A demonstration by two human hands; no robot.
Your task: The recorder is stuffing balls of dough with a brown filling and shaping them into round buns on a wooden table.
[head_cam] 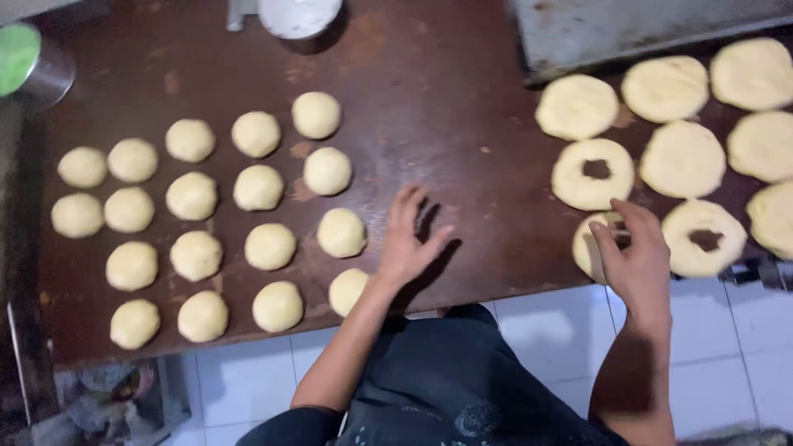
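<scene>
Left hand (409,239) fingers spread on bare table (462,124) (near edge), right hand's (636,256) grip pinching holed dough disc (596,244).

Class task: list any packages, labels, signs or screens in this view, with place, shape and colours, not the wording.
None in view, only containers without visible labels:
Green-topped metal can: table's top left corner, round.
White-topped tub: top edge, round.
Metal tray: top right, grey, rectangular.

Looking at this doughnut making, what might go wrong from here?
The dough ring under the right hand lies at the table's front edge, so a nudge might tip it onto the floor. The left hand rests close to the dough balls; a careless sweep could dent one.
</scene>
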